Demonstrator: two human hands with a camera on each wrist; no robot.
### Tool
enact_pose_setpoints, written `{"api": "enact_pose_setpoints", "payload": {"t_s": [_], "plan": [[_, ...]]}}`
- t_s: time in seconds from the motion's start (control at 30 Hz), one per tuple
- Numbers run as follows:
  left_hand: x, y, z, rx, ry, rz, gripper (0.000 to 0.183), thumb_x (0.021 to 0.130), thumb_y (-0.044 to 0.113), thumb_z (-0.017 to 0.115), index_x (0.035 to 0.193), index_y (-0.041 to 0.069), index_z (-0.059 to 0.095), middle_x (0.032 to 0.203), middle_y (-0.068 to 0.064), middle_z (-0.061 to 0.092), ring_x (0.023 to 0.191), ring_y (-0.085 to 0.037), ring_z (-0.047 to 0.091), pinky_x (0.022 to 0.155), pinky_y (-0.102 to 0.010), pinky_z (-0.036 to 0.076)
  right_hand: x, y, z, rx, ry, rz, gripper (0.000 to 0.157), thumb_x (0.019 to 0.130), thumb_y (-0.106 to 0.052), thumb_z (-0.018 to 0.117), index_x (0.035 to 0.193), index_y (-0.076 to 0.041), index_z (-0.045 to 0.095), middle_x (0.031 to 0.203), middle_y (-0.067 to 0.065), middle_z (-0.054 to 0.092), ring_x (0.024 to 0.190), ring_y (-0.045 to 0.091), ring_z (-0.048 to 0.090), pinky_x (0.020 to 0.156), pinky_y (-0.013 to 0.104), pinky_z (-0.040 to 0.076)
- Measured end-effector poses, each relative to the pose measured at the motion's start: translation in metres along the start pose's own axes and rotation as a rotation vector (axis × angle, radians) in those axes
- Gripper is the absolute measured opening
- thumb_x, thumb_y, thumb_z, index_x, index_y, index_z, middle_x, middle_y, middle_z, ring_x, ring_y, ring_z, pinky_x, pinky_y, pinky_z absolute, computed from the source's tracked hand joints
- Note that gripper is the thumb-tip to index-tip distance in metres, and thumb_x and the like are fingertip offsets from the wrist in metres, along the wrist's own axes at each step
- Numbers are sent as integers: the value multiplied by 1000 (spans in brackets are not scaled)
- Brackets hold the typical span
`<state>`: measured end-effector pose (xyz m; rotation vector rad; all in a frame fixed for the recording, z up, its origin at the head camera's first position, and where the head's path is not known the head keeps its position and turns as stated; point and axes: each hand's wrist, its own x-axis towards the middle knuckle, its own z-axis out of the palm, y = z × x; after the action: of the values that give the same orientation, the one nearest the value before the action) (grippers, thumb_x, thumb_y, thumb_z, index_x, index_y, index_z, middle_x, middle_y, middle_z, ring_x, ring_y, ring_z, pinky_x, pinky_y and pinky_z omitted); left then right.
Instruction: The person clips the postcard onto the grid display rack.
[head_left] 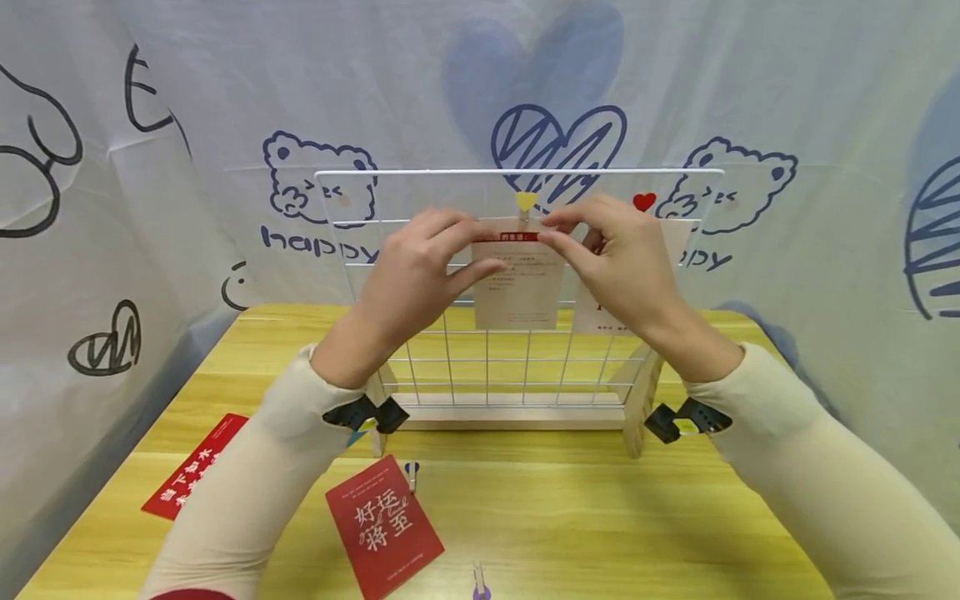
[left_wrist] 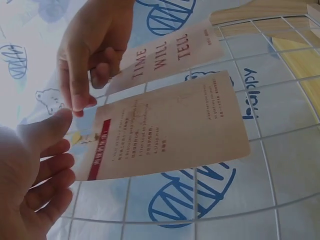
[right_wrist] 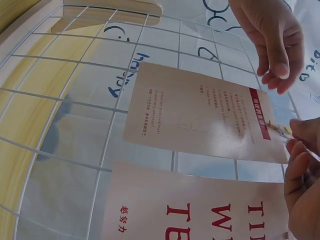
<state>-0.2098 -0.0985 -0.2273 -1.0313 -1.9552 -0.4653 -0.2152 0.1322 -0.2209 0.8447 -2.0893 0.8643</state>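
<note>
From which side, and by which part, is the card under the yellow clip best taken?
Probably by its lower left corner, coming from the left and pinching front and back: the card is thin. It hangs in front of the grid, the yellow clip at its upper edge, so the lower corners look free; the other card is close on its right.

bare left hand (head_left: 423,271), bare right hand (head_left: 630,262), plain cream left sleeve (head_left: 247,475) at eight o'clock, matching right sleeve (head_left: 810,467) at four, both softly wrinkled, angular black wrist pieces (head_left: 688,421) with yellow-green patches, dark red edge (head_left: 192,594) near half past seven
</note>
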Motion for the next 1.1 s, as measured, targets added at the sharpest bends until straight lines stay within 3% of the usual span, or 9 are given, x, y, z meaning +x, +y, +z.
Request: {"api": "enact_pose_setpoints", "payload": {"t_s": [0.13, 0.3, 0.53, 0.83, 1.1], "plan": [[-3, 3, -8, -53, -75, -74, 33, 84, 27, 78, 108, 5, 71, 104, -10, 70, 97, -24, 65, 80, -37, 54, -4, -1, -4, 17, -30, 14, 13, 90, -13, 72, 101, -5, 74, 88, 5, 67, 58, 10, 50, 51, 17, 40], [-11, 8, -19, -114, -214, -197, 35, 86, 28, 77, 114, 8, 70, 113, -7, 68, 105, -23, 63, 87, -38, 52, -14, -3, -5, 30, -107, 72, 16, 92, -16, 71, 105, -8, 74, 86, 2, 66, 58, 12, 49, 49, 19, 40], [-26, 10, -28, -105, -357, -280, 42, 87, 32, 75, 122, 9, 67, 120, -7, 65, 111, -25, 60, 92, -43, 50, -31, -1, 0, 78, -211, 130, 19, 93, -17, 69, 111, -10, 72, 88, 0, 66, 60, 13, 51, 49, 22, 42], [-56, 10, -35, -96, -483, -354, 49, 87, 36, 75, 128, 12, 63, 126, -7, 62, 116, -26, 58, 95, -46, 49, -56, 1, 6, 168, -288, 124, 23, 91, -12, 71, 114, -8, 70, 90, -3, 65, 61, 11, 53, 50, 24, 44], [-93, 3, -42, -116, -558, -424, 51, 88, 36, 74, 131, 13, 61, 128, -8, 61, 117, -29, 57, 95, -50, 48, -76, 0, 18, 236, -310, 111, 20, 89, -11, 73, 109, -11, 72, 94, -5, 67, 66, 9, 56, 52, 27, 48]]}}
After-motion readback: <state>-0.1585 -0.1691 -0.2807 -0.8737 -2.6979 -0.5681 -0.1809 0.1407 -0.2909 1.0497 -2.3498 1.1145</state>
